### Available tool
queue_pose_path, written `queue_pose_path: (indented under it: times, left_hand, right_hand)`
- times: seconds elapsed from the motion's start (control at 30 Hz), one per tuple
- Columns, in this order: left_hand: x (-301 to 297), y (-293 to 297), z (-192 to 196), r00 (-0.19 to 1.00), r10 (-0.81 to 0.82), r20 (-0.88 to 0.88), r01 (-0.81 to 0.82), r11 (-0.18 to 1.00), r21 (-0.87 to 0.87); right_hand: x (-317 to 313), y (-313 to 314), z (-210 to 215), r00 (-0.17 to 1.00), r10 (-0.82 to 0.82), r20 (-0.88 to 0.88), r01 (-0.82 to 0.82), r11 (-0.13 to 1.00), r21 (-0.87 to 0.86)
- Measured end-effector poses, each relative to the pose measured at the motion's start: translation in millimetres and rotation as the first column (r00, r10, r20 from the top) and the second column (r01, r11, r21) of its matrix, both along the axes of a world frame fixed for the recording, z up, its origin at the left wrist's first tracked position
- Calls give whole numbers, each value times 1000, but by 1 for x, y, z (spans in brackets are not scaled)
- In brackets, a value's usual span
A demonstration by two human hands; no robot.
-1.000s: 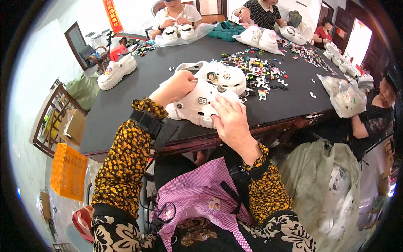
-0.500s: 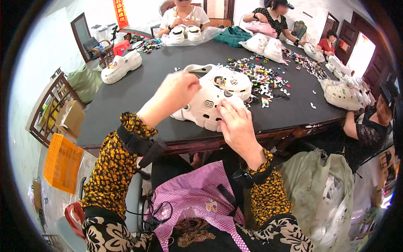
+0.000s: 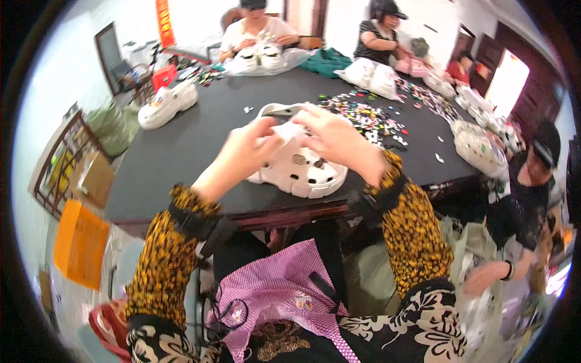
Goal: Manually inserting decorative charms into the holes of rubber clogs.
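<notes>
A white clog (image 3: pixel 310 180) rests near the front edge of the black table (image 3: pixel 181 163), small charms on its holed upper. My left hand (image 3: pixel 251 144) is at its left side, fingers bent around the upper part. My right hand (image 3: pixel 342 140) reaches over from the right, its curled fingers on the top of the clog close to the left hand. Blur and the fingers hide what lies between the fingertips. Behind the hands shows a pale heel strap; my right hand and the near clog cover most of what it belongs to.
Loose colourful charms (image 3: pixel 369 121) lie in a pile beyond my right hand. Another white clog (image 3: pixel 168 104) stands at the table's left. Bagged shoes (image 3: pixel 478 148) line the right side, near a co-worker's lowered hand (image 3: pixel 487 277). An orange basket (image 3: pixel 82 245) is at lower left.
My right hand has moved from the clog's toe area up to its top, beside my left hand. A dark charm now shows on the upper. The co-worker at right has lowered a hand.
</notes>
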State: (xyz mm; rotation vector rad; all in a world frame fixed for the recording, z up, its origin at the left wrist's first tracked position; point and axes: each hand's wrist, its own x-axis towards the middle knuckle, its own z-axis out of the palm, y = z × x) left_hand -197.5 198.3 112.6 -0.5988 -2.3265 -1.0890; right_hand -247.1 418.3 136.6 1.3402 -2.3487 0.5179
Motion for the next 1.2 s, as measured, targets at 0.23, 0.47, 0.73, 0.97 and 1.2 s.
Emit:
queue_pose_path:
  times: [0.23,0.47,0.73,0.97,1.2]
  left_hand:
    - [40,-89,-38,963,258,84,-266,957,116]
    - [42,-164,-121,929,331,164,-364,896,255]
    - [47,-161,-120,943,238,235,-314,870,381]
    - [48,-164,-122,952,231,199,-288,897,336]
    - [49,-156,-115,942,284,180,-323,911,255]
  right_hand:
    - [-47,-25,34,906,-23,423,-199,859,472]
    - [-36,-32,33,939,-62,338,-91,904,419]
    - [-16,-25,37,969,-53,242,-66,887,458]
    - [-17,43,61,951,-147,273,25,914,406]
    - [-30,153,93,923,-366,-121,385,861,334]
